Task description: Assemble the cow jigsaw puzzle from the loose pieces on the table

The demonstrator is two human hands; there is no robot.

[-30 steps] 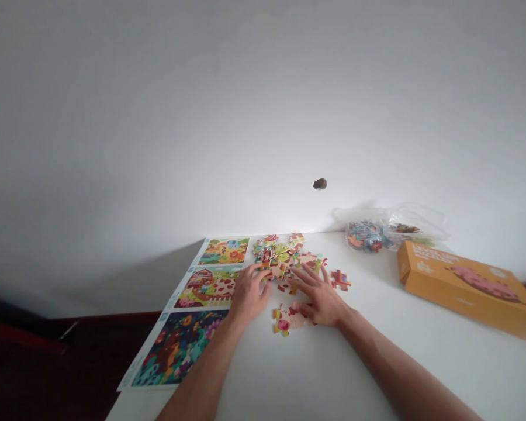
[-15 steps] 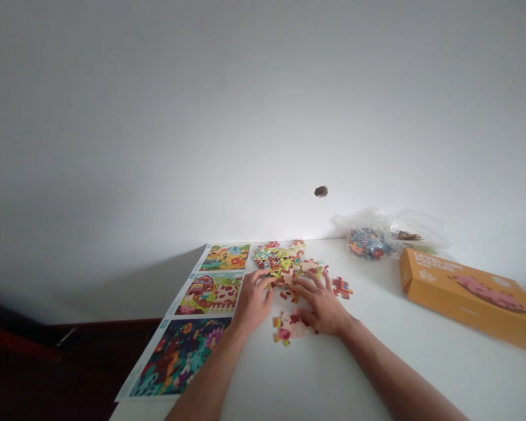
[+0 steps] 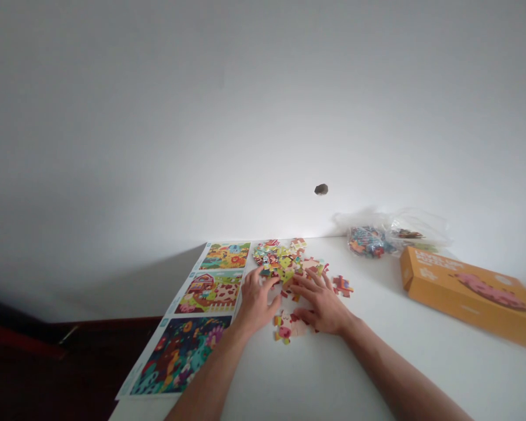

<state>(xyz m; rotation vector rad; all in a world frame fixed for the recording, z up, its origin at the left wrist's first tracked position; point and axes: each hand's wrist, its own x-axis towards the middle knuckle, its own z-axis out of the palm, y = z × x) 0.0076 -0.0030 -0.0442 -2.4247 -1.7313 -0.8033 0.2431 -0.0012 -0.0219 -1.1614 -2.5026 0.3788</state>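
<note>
My left hand (image 3: 257,302) is at the left side of a loose pile of jigsaw puzzle pieces (image 3: 272,255), its fingers apart and fingertips touching the near edge. Across from it, my right hand (image 3: 326,305) lies palm down with spread fingers over pieces at the pile's near right. Below the hands, a small joined section of puzzle (image 3: 284,328) shows a pink-nosed cow's head; the right thumb is close to its upper right edge. To the right of my right fingers lies a separate colourful puzzle piece (image 3: 342,285). Neither hand has a piece lifted.
Left of the pile, a sheet with three printed scenes (image 3: 170,313) runs along the table edge. At the back right are clear plastic bags (image 3: 368,241) with puzzle pieces. An orange puzzle box (image 3: 469,292) stands on the right. A white wall with a hole (image 3: 321,189) rises behind the table.
My left fingers have shifted slightly and opened from the pieces; a greenish piece now shows between the hands where a pinkish one was. My right hand stays nearly in place.
</note>
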